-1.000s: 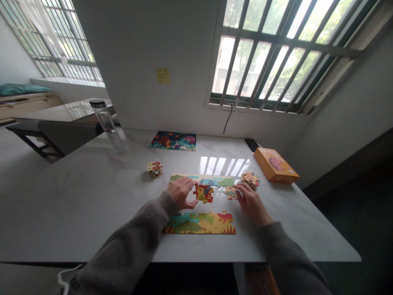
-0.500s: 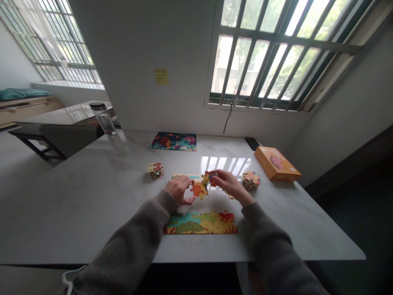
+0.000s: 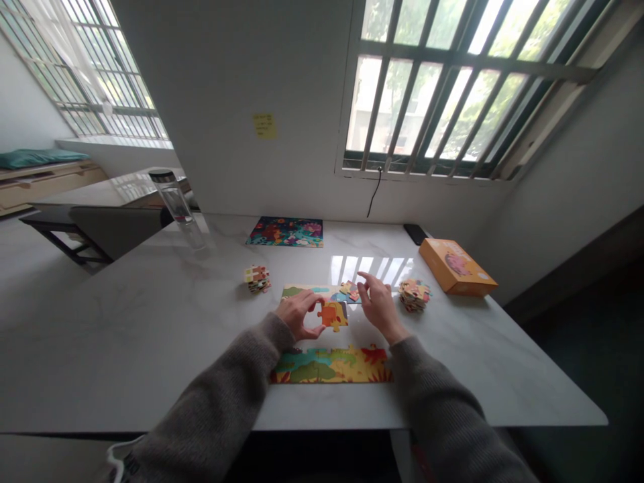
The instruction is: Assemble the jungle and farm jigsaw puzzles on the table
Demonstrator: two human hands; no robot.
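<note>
My left hand holds an orange and yellow puzzle piece by its left side, between thumb and fingers. My right hand is open, its thumb and index finger apart, with nothing between them. Just left of its fingertips a loose puzzle piece rests over the far puzzle strip, which my hands partly cover. Nearer to me lies a joined puzzle strip with green, teal and yellow scenery, between my forearms.
Small stacks of puzzle pieces stand at left and right. Behind are a dark printed picture sheet, an orange box, a black phone and a clear bottle at the table's left edge.
My right hand has let go of the puzzle piece it pinched and drawn slightly right. That piece now lies over the far strip. My left hand still holds its piece, slightly farther right.
</note>
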